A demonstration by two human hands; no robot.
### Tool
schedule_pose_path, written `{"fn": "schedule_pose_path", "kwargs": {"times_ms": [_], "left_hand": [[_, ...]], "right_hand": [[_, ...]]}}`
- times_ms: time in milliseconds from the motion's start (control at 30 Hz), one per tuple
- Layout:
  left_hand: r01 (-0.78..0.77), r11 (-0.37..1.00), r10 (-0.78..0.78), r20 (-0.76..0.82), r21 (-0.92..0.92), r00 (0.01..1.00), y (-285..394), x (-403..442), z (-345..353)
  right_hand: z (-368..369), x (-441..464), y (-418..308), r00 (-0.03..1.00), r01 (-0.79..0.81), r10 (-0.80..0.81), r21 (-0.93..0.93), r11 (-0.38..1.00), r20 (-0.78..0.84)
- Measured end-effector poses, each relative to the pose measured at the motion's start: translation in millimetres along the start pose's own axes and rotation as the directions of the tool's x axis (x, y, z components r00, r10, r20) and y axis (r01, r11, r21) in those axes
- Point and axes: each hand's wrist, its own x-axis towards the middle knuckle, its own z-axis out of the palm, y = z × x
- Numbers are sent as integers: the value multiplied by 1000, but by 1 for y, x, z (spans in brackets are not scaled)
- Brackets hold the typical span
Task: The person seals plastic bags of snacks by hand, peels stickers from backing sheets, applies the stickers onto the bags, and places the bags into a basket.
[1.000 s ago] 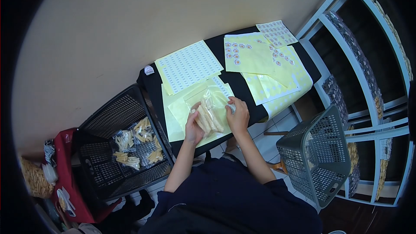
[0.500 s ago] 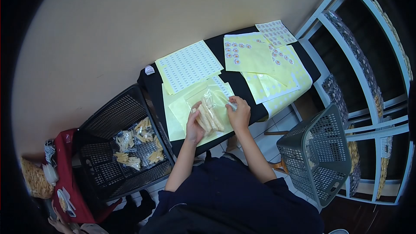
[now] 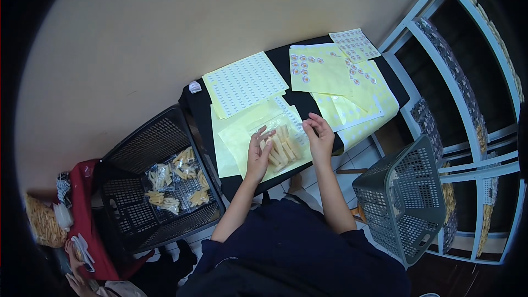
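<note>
A clear plastic bag of pale snack sticks (image 3: 283, 149) lies over yellow sheets at the front of the black-covered table. My left hand (image 3: 257, 157) holds the bag's left side, thumb and fingers curled at its edge. My right hand (image 3: 321, 138) is raised just right of the bag, thumb and fingers drawn together; anything between them is too small to make out. Beneath the bag is a yellow backing sheet (image 3: 231, 157), with a strip of small printed labels showing near my right fingers. A sheet of small printed labels (image 3: 245, 85) lies behind the bag.
Round-sticker sheets (image 3: 319, 74) cover the table's right part. On the left, a black crate (image 3: 146, 157) holds several bagged snacks. A grey-green basket (image 3: 404, 198) and a shelf rack (image 3: 434, 49) stand right. Another person's hands (image 3: 77, 269) are at the lower left by a red cloth (image 3: 91, 214).
The bag has turned and lies flatter, its sticks spread wider. My left hand has moved right and up with it. My right hand has shifted slightly right, its fingers now raised and pinched.
</note>
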Motion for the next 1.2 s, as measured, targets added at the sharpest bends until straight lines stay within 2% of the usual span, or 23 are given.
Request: {"fn": "schedule_pose_path", "kwargs": {"times_ms": [33,67,133,167,233,267,333,400,467,533,633,767,833,900,933,967,1200], "left_hand": [[-23,1000,23,-17,-5,1000,-3,1,0],[-46,999,46,-34,-10,998,-6,1,0],[-9,999,8,-42,-35,999,2,-1,2],[31,998,-34,-48,-60,998,5,-2,3],[-18,998,14,-57,-67,998,-1,-2,3],[-66,995,61,-66,-74,996,-5,-1,1],[-82,995,79,-49,-61,996,-14,1,-4],[-101,994,99,-30,-50,995,-18,2,-7],[-53,994,51,-26,-96,998,-19,1,-6],[-62,994,58,-38,-89,998,-15,1,-4],[-82,995,80,-37,-64,996,-10,2,-1],[-103,994,103,-9,-20,995,-3,2,0],[-113,994,113,-12,-9,994,-8,3,-1],[-125,992,125,-17,4,992,-9,3,-1],[-83,996,82,-26,-18,996,-10,2,-1],[-40,998,39,-35,-41,999,-10,1,-1],[-34,999,34,-51,-2,998,-2,-3,1]], "right_hand": [[8,-4,-13,996,-64,60,59,996,66],[17,-9,-19,996,-63,59,58,996,67],[35,-19,-23,963,76,-57,-60,995,265],[43,-22,-22,962,77,-58,-60,995,267],[57,-27,-16,938,-71,113,-137,988,326],[61,-29,-13,937,-70,113,-137,988,331],[67,-30,-7,958,128,-24,-353,927,286],[68,-31,-5,956,136,-18,-387,912,293],[68,-31,-5,954,143,-12,-421,896,299],[69,-30,-13,955,160,3,-521,839,298],[69,-28,-9,946,109,49,-457,883,320],[69,-28,-12,938,126,53,-478,869,343],[71,-31,-17,945,182,18,-572,800,326],[72,-33,-13,946,220,-33,-567,794,322],[72,-34,-12,944,257,-81,-561,787,319],[72,-35,-11,944,257,-81,-561,787,319],[73,-40,-12,938,306,-132,-588,749,319]]}}
